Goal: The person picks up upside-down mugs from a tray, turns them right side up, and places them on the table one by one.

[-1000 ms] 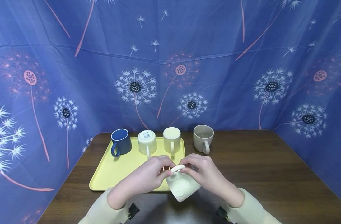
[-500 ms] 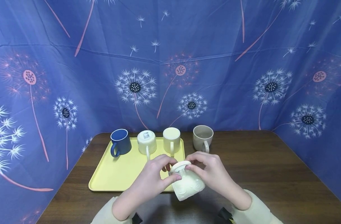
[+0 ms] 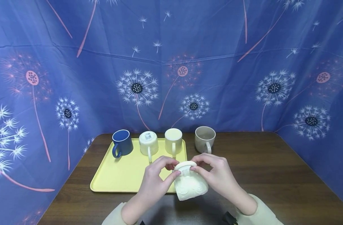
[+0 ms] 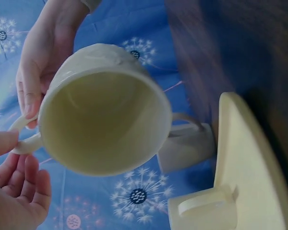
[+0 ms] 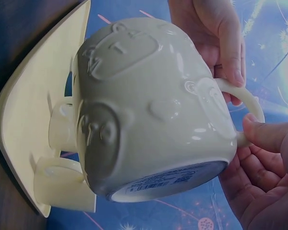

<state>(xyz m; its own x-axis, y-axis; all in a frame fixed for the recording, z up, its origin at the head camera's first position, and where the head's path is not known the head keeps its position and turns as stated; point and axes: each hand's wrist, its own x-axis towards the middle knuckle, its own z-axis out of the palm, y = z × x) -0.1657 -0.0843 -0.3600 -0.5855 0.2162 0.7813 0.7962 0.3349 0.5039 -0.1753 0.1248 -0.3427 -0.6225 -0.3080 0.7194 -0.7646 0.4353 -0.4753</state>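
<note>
Above the table's front part hangs a cream mug (image 3: 191, 186) with raised animal faces, tipped on its side with its handle (image 3: 185, 165) uppermost. My left hand (image 3: 158, 177) pinches one end of that handle between thumb and fingers. The other end is pinched by my right hand (image 3: 217, 172). In the left wrist view the inside of the mug (image 4: 105, 122) shows bare. A printed label (image 5: 170, 178) marks its base in the right wrist view.
On a yellow tray (image 3: 118, 179) stand a blue mug (image 3: 125, 144), an upside-down white mug (image 3: 149, 145) and a cream cylindrical mug (image 3: 172, 147). Right of the tray, a grey-beige mug (image 3: 204, 140) stands on the wooden table (image 3: 273, 175). A blue patterned cloth (image 3: 230, 87) hangs behind.
Both hands have shifted slightly right with the mug. The mug has turned, so its handle shows broader now. My left thumb has moved along the handle.
</note>
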